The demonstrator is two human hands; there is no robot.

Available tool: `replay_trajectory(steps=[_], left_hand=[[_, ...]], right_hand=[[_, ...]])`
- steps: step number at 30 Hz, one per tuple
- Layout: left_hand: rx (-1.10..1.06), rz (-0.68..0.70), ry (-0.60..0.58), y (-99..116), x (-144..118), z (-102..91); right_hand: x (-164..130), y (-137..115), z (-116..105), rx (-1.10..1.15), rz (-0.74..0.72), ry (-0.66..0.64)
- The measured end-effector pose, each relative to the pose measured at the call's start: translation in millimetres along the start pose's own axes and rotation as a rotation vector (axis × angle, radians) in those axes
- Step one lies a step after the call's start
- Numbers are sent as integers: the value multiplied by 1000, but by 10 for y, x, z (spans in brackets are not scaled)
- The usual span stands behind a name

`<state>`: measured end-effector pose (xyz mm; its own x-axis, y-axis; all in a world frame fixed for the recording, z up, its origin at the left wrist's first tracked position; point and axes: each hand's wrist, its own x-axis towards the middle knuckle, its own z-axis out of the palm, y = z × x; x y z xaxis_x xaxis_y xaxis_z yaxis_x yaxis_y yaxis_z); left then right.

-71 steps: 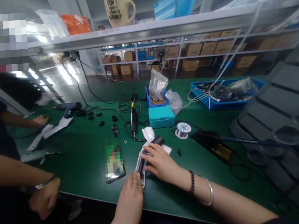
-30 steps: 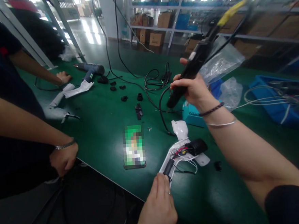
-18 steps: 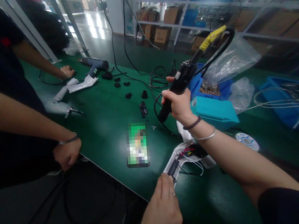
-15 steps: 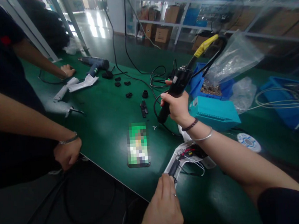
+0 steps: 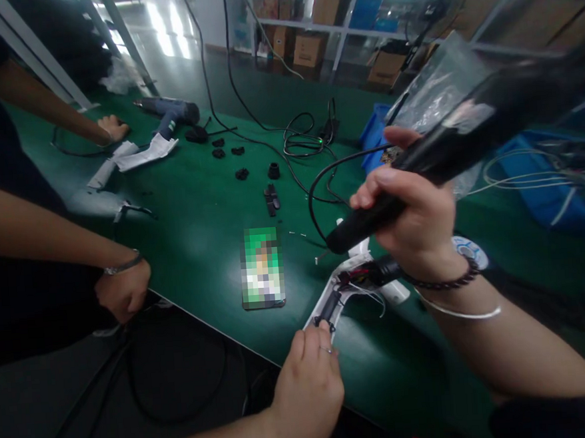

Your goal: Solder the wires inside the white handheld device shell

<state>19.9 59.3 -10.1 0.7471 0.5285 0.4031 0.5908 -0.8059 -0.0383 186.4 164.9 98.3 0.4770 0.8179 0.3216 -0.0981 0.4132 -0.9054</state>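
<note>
- Left hand [image 5: 309, 384]: bare, thin ring on one finger; forearm bare, no sleeve in view.
- Right hand [image 5: 413, 227]: bare; dark beaded bracelet at the wrist, thin silver bangle just behind it.
- Right forearm bare up to the elbow; dark sleeve edge at the bottom right corner, probably a black short-sleeved top.

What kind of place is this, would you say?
Probably an electronics assembly workshop: a green work mat, an electric screwdriver in the right hand over an opened white casing, cardboard boxes on shelving behind.
</note>
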Motion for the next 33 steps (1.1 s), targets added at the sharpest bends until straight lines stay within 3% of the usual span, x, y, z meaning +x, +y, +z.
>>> replay_trajectory(steps=[5,12,27,33], left_hand=[[-47,-37,70,28,52,22],[-78,-50,54,-1,102,-17],[44,-8,82,-23,91,-39],[30,-2,49,-31,72,-38]], right_hand=[[-532,-401,-217,4,75,28],[-967,-448,-360,1,91,61],[-989,-385,-304,39,83,120],[-959,-233,-295,55,89,102]])
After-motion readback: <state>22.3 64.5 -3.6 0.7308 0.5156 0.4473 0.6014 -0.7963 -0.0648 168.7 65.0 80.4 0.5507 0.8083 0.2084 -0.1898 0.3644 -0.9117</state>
